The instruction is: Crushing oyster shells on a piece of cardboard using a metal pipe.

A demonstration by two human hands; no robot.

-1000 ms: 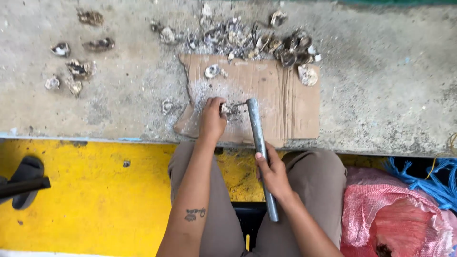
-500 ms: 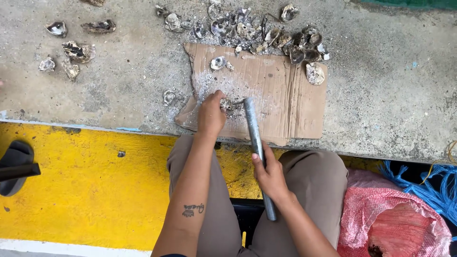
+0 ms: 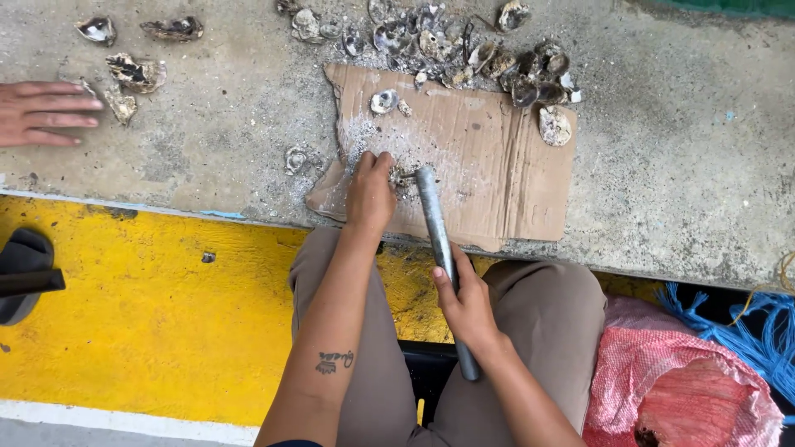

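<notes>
On the cardboard sheet point(image 3: 497, 165), her right hand point(image 3: 465, 302) was closed around a grey metal pipe point(image 3: 436, 236), its tip at twelve o'clock, touching the small shell point(image 3: 403, 175) that her left hand point(image 3: 370, 194) pinned at ten o'clock.

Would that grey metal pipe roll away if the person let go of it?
Probably a little: the metal pipe looks round and smooth, so it could roll. Its far end rests on flat cardboard gritty with shell bits, which might slow it. It looks stiff and likely heavy; the right hand grips it firmly.
</notes>
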